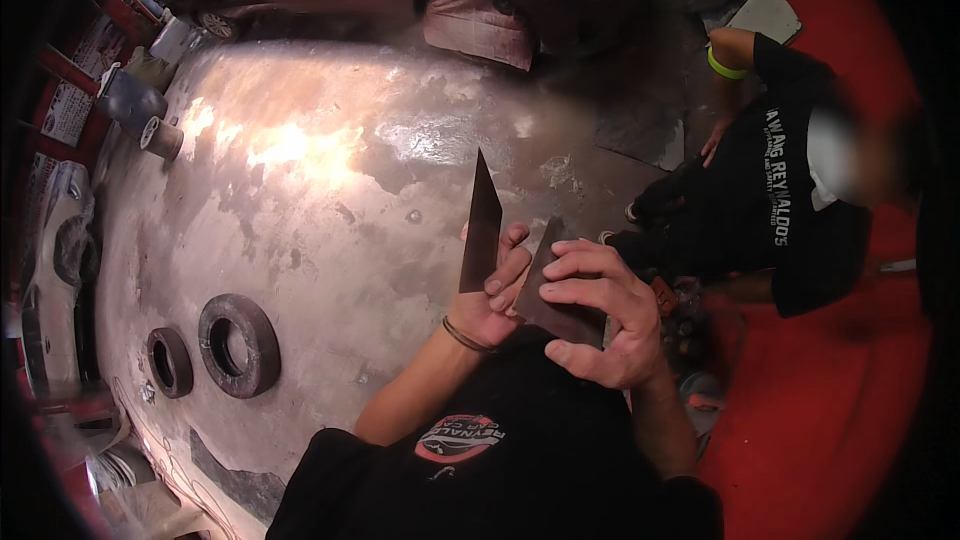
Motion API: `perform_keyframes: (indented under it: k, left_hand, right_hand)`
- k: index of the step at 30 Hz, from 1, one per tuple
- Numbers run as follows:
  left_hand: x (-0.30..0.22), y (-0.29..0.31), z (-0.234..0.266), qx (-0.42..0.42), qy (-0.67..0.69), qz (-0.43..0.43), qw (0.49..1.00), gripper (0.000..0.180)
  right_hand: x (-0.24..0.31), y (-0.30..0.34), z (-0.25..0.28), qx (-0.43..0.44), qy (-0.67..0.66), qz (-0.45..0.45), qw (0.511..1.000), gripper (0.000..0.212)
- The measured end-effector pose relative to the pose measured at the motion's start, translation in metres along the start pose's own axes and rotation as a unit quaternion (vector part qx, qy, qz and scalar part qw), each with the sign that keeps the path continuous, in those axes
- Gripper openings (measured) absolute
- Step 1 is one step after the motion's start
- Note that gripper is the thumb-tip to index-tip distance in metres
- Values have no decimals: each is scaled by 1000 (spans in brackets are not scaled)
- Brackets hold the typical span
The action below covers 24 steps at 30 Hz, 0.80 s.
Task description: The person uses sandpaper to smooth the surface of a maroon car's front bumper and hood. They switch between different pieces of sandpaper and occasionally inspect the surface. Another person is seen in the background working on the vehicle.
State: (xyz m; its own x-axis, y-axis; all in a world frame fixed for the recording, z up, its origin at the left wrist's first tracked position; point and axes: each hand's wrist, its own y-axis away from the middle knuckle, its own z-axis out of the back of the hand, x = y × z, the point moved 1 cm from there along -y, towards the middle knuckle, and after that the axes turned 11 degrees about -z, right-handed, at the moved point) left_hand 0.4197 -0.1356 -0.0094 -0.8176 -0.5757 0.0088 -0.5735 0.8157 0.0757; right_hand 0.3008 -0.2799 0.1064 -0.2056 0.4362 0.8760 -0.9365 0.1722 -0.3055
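My left hand [487, 315] is closed on a thin dark sheet [481, 230] that looks like sandpaper. The sheet stands up with a sharp corner at its top. Just to the right, my right hand [615, 325] grips a second dark piece [560, 318] of similar look, its fingers bent over the near face and the thumb low at its edge. My left fingertips reach close to that second piece; whether they touch it I cannot tell. Both hands are held up in front of my black shirt.
Two tires [240, 345] lie on the stained concrete floor [330, 260] at left. A car with a covered wheel [478, 28] stands at the far side. To the right, a person in a black shirt [800, 175] is close by, over a red surface [810, 410]. A blue container [135, 100] stands far left.
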Motion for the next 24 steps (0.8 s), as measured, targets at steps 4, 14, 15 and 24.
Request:
perform_keyframes:
  k: [4,14,15,24]
  left_hand:
    - [12,15,-1,-24,51,1,998,38]
    - [6,16,9,-151,-231,71,959,46]
    - [8,19,11,-135,-227,93,960,46]
    - [19,3,-21,-193,-226,55,953,57]
  right_hand:
    - [17,-4,-33,81,60,28,994,46]
    - [-19,-9,-7,-17,-29,-79,996,41]
    - [-23,-6,-7,-31,-49,-107,993,42]
    - [-8,26,-15,23,9,-35,999,46]
